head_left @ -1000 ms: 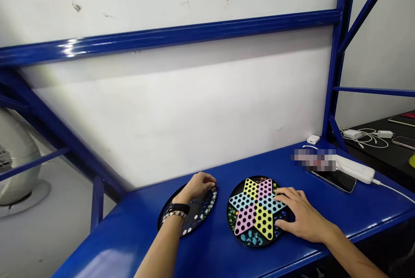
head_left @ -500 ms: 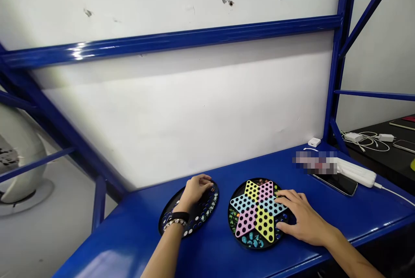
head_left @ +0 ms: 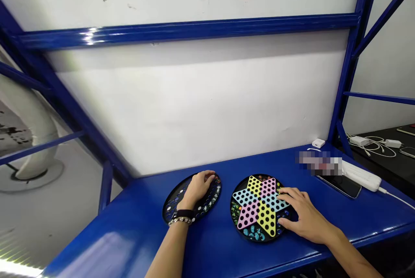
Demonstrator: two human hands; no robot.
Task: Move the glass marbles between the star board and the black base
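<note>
Bright glare on the blue crossbar (head_left: 191, 30), stretched edges.

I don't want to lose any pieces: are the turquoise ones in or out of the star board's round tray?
In: the turquoise pieces lie inside the round tray, between a pink star point and a yellow star point.

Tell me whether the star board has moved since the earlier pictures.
No, not visibly: against the phone on the blue table, the star board sits in the same place; the whole view has shifted slightly with the camera.
</note>
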